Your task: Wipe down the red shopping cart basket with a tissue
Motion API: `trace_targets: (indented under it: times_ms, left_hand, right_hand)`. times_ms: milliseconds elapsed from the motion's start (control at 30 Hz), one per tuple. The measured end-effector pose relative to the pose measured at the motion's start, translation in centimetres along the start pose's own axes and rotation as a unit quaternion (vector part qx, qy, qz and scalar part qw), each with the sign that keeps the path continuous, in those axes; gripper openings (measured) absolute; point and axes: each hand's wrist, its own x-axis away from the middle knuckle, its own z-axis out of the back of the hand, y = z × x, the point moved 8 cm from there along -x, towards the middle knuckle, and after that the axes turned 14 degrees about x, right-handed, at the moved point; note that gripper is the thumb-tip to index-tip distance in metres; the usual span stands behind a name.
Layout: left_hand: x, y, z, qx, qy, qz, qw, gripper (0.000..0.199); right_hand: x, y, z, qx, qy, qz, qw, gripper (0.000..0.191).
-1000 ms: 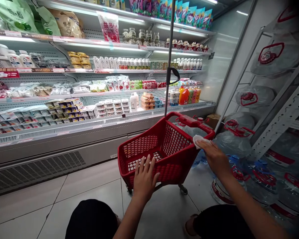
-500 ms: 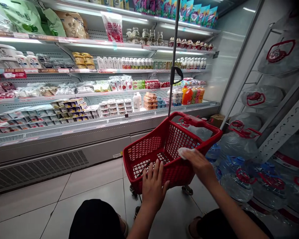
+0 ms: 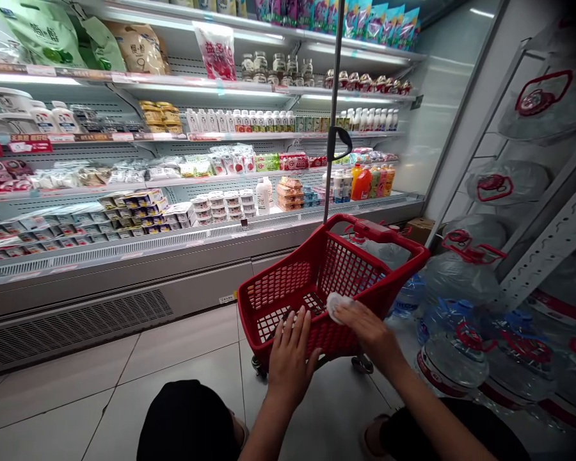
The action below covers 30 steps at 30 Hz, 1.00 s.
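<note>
I see a cart (image 3: 333, 337) on the floor (image 3: 187, 365), ahead of the person's knees (image 3: 187, 419). The left hand (image 3: 289, 366) is on its near side. The right hand (image 3: 372, 334) is next to it, on the right, with a cloth (image 3: 336, 307) at its fingertips. Food shelves (image 3: 269, 136) are behind the cart. Big bottles (image 3: 454, 358) stand to its right.

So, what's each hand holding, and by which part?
The right hand holds a white cloth by its near part; the left hand grips nothing, resting on the red cart.
</note>
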Motion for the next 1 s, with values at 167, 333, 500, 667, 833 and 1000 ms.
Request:
trace_targets:
  times_ms: [167,333,500,667,833,1000]
  left_hand:
    - [1.4,-2.1,1.3,-0.023,0.006,0.041,0.999,0.067]
    - [1.4,-0.9,0.5,-0.013,0.007,0.056,0.998,0.069]
    - [0.8,-0.4,0.6,-0.016,0.002,0.057,0.998,0.068]
    - [0.9,-0.8,1.2,-0.004,0.016,0.053,0.998,0.070]
    - [0.8,-0.6,0.8,-0.012,-0.007,0.049,0.999,0.068]
    - [0.0,-0.8,0.0,0.004,-0.008,0.035,0.999,0.072]
  right_hand:
    - [0.5,9.4,3.8,0.077,0.021,-0.108,0.991,0.056]
    - [-0.7,4.5,1.6,0.056,0.036,-0.107,0.992,0.062]
    - [-1.4,-5.4,-2.2,-0.006,-0.013,0.000,1.000,0.064]
    - [0.4,-0.4,-0.1,0.025,-0.005,-0.007,1.000,0.065]
    - [1.4,7.8,1.9,0.065,0.031,-0.073,0.995,0.059]
    - [0.0,9.6,0.1,0.038,0.056,-0.115,0.991,0.058]
